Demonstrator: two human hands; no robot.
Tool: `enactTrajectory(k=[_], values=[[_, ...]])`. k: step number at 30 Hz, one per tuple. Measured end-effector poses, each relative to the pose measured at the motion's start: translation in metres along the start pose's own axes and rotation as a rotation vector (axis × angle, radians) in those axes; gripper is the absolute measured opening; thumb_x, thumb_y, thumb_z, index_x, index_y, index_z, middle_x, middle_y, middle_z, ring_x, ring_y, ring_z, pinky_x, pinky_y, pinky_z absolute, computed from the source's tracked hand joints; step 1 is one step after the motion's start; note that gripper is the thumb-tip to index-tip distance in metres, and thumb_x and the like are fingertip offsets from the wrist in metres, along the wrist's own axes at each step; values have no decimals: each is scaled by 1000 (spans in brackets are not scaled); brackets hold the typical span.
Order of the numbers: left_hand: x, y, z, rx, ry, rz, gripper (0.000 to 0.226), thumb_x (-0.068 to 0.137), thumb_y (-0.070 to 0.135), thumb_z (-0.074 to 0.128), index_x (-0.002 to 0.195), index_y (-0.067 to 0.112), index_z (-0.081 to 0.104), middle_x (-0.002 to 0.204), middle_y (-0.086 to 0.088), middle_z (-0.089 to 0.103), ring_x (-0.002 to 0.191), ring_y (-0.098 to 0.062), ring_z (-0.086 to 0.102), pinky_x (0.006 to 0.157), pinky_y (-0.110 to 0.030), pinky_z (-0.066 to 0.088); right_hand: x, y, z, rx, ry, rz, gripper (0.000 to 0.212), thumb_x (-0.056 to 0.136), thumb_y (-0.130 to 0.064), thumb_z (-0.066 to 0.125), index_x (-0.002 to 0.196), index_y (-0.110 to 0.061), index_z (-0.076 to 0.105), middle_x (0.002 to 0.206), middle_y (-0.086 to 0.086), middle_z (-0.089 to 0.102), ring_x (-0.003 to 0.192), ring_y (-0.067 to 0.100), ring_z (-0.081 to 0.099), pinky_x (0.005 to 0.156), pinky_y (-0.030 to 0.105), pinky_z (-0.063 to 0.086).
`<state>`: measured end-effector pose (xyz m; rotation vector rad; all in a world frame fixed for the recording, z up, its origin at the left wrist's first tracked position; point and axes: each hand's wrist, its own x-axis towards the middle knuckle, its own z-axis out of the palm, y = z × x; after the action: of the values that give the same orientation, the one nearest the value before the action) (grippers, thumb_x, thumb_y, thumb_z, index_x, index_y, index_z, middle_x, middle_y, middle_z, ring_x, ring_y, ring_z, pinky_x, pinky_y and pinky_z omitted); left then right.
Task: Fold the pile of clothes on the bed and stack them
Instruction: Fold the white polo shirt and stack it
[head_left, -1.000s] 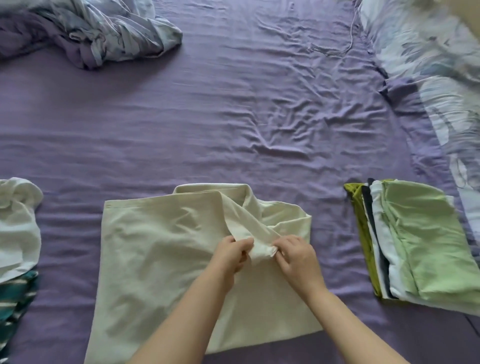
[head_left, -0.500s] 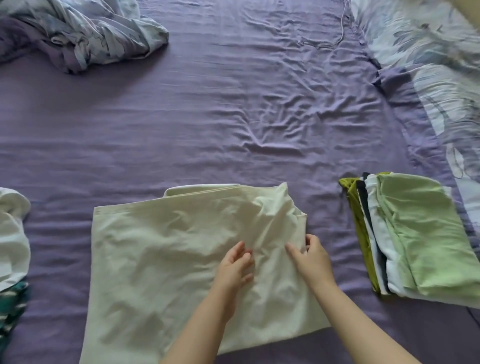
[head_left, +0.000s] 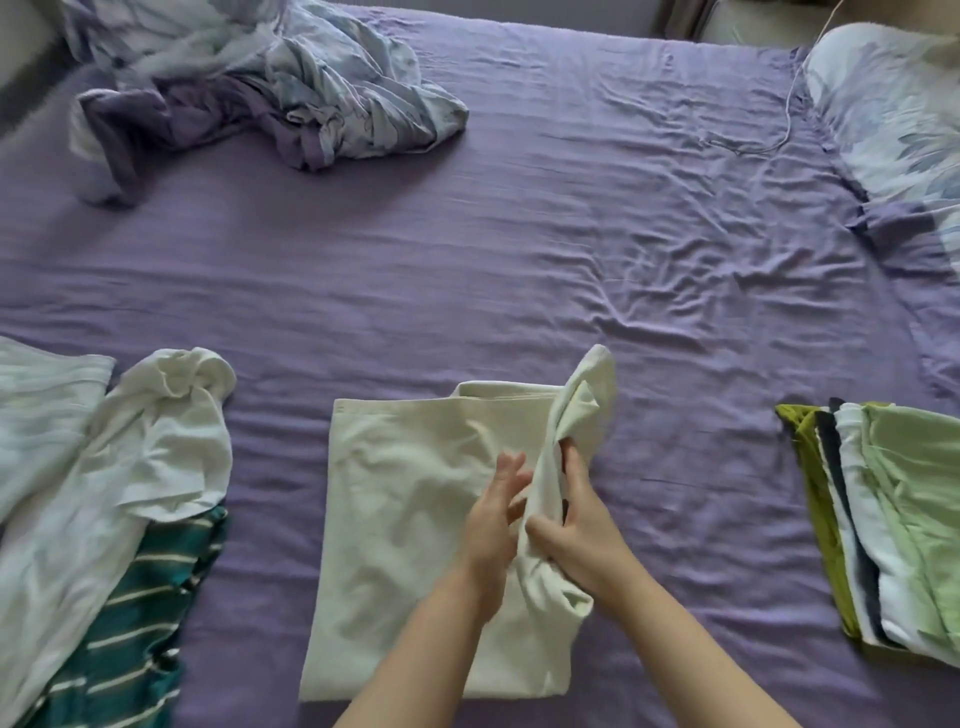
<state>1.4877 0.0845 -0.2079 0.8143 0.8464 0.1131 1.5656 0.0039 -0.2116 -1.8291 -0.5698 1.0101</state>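
Two hands on cream shirt, right hand gripping its raised sleeve, left hand flat, fingers straight

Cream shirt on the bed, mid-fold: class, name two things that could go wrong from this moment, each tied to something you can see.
1. The right hand grips a bunched, twisted strip of the cream shirt, probably a sleeve. Laid down like that, it could leave a lumpy, creased fold.
2. The left hand lies flat with straight fingers, only lightly pinning the folded body. A tug from the other hand might drag the layers out of line, so it would sit crookedly on the folded stack.
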Motion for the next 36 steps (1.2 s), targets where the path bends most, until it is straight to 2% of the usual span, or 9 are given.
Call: enactTrajectory(k=[5,8,13,18,21,24,26,31,36], values=[[-11,12,-81,-185,56,43,54,90,53,40,128,21,59,124,-5,66,116,-18,61,92,-28,51,17,-16,94,-245,-144,-138,94,79,-10,58,142,-48,-1,152,-19,16,139,-4,20,105,3,19],[-20,1,-129,-261,122,32,53,90,52,39,129,21,57,126,-2,64,118,-15,60,91,-28,50,24,-6,134,-458,-336,-166,96,80,-24,55,146,-46,-11,159,-17,-7,143,6,22,106,19,30],[-28,-17,-168,-90,248,10,57,85,30,63,138,15,45,130,-7,61,118,-23,59,106,-45,42,17,22,150,-531,-485,-141,80,82,-27,54,151,-30,16,160,-6,-9,147,8,5,113,17,15],[-36,-33,-171,738,466,22,64,80,22,72,136,18,43,126,-2,58,116,-20,54,95,-29,43,-18,52,109,-589,59,-163,47,77,7,62,121,-9,63,138,4,48,130,25,43,107,11,19],[-46,-47,-168,1187,699,-8,66,80,34,68,139,20,43,128,-7,49,117,-28,44,98,-34,36,-38,65,90,-571,349,-27,48,77,5,68,124,-6,60,137,11,49,126,32,43,109,23,23],[-54,-49,-163,900,716,-100,81,78,33,73,145,14,31,139,-13,38,122,-31,44,99,-35,36,-49,67,84,-293,340,269,64,84,-11,69,141,-6,40,143,10,38,129,25,42,110,41,34],[-59,-46,-157,692,642,-163,81,78,28,75,144,9,31,137,-14,44,120,-31,49,95,-35,41,-53,68,79,-187,324,346,60,84,-9,68,138,-5,42,133,9,45,108,22,55,100,39,43],[-91,-42,-135,285,509,-221,35,85,21,70,114,3,61,97,-9,68,82,-24,67,52,-26,52,-74,62,55,104,232,462,15,86,1,59,93,-8,68,96,9,72,78,18,64,67,30,52],[-143,-71,-113,181,401,-313,31,87,23,67,114,9,61,103,-12,70,85,-30,67,61,-34,53,-124,61,22,296,197,551,19,84,-7,52,80,-13,69,81,6,69,72,24,62,61,34,51]])
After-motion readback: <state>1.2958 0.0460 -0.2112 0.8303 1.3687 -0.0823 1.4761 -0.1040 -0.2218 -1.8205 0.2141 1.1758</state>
